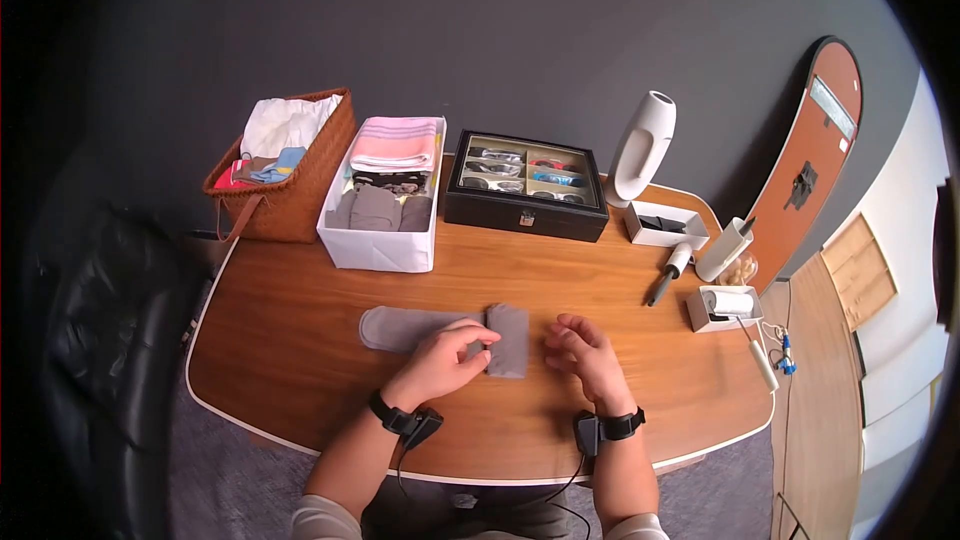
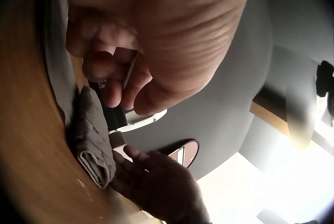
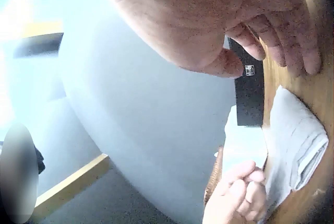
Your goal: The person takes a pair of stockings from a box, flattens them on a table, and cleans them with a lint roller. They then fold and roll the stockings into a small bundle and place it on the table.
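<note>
Sock (image 1: 440, 328) of grey cloth lies flat on the bench (image 1: 300, 340) before you, one end folded over. Your left hand (image 1: 445, 360) pinches that fold to keep it down; your right hand (image 1: 580, 350) hovers beside it, fingers relaxed, holding nothing.

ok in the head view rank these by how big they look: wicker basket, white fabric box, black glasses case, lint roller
1. Black glasses case and white fabric box: too close to separate.
2. Wicker basket, slightly smaller, though it sits near the warped edge of the view.
3. Lint roller, clearly smallest.
</note>
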Available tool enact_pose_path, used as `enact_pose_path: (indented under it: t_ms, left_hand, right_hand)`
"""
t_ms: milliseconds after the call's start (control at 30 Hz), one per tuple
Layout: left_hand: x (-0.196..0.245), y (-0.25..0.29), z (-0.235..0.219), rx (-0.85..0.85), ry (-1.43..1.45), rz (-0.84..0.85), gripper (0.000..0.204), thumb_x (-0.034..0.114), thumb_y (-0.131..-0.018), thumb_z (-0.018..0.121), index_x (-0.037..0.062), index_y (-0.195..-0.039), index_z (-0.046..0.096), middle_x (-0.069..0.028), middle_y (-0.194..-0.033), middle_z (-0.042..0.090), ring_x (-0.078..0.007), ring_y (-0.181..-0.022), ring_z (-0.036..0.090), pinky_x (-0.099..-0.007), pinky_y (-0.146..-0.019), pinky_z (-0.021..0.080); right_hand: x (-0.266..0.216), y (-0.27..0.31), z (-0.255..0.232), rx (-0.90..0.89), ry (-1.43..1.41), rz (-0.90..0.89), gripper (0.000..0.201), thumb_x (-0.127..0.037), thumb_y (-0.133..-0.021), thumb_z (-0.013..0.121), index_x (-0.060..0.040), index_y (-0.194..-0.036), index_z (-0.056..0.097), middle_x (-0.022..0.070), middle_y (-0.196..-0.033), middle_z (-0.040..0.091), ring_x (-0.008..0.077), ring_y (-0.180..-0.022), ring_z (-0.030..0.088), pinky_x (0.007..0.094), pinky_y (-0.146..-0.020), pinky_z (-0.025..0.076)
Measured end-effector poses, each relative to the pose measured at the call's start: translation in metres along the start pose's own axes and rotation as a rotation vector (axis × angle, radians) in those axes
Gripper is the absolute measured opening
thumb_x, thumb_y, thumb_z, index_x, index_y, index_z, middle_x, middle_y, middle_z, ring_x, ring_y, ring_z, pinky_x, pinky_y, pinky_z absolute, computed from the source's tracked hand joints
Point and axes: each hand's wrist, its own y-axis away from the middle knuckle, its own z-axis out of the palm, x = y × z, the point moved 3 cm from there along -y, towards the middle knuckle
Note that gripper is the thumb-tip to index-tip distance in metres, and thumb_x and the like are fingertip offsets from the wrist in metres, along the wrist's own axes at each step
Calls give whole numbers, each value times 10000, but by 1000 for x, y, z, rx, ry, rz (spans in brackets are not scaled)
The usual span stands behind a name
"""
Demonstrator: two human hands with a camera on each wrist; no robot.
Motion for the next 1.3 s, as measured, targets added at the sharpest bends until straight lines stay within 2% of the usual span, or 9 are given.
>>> enact_pose_path:
  t_ms: [67,233,333,433,533,733,833,1033,1300]
  left_hand:
    - [7,1,1,9,-60,30,321,134,-982,761,88,-1299,763,-54,-1196,745,-158,-721,608,-312,-682,529]
    - [11,5,6,34,-211,-37,319,213,-1006,713,119,-1303,778,-140,-1172,820,-361,-1069,780,-459,-893,620]
    - [5,6,10,80,-179,8,302,213,-1006,715,98,-1281,764,-152,-1121,824,-371,-1032,790,-465,-884,621]
    - [-13,2,12,118,-71,52,323,179,-1041,715,49,-1336,718,-180,-1143,821,-309,-978,803,-409,-849,622]
    - [-12,0,4,167,-44,-98,308,199,-1075,700,39,-1339,702,-188,-1119,822,-326,-974,805,-414,-838,620]
    - [-9,0,-20,476,-401,-196,308,286,-1117,600,54,-1261,740,-222,-1079,806,-436,-987,773,-514,-857,599]
    - [-14,-2,-27,623,-449,-170,229,247,-1064,659,54,-1147,750,-199,-976,806,-430,-925,772,-519,-812,594]
    - [-32,-1,-33,584,-489,-329,178,233,-1003,723,68,-937,708,-139,-847,776,-373,-786,751,-502,-695,564]
    - [-27,1,-25,513,-580,-149,176,239,-929,803,81,-977,741,-91,-846,753,-341,-819,739,-488,-730,567]
  right_hand:
    - [-2,6,6,-41,-75,22,417,-224,-1118,680,-24,-1470,577,105,-1392,658,253,-1271,659,427,-991,637]
    - [-5,8,22,-114,-238,72,451,-222,-1115,675,-43,-1507,540,127,-1428,636,286,-1285,656,483,-1077,593]
    - [3,-1,22,-229,-347,79,370,-217,-1127,660,-66,-1452,566,95,-1436,629,264,-1264,650,442,-1043,575]
    - [7,-5,22,-340,-421,6,484,-238,-1123,669,-46,-1534,501,165,-1559,572,310,-1403,606,459,-1134,534]
    - [-5,11,39,-469,-513,-112,683,-332,-1103,689,-61,-1658,400,234,-1695,440,380,-1556,479,486,-1282,411]
    - [-4,19,62,-676,-425,-161,994,-416,-1108,678,-45,-1785,51,207,-1858,74,345,-1710,186,474,-1383,202]
    - [5,13,59,-680,-351,-118,955,-412,-1122,657,-24,-1778,82,208,-1852,130,335,-1706,209,454,-1372,228]
    - [13,12,55,-587,-211,-74,815,-386,-1148,624,10,-1743,232,215,-1787,325,325,-1636,371,445,-1316,340]
    - [15,6,56,-465,4,-147,647,-306,-1172,593,14,-1687,369,207,-1704,475,321,-1538,511,433,-1226,456]
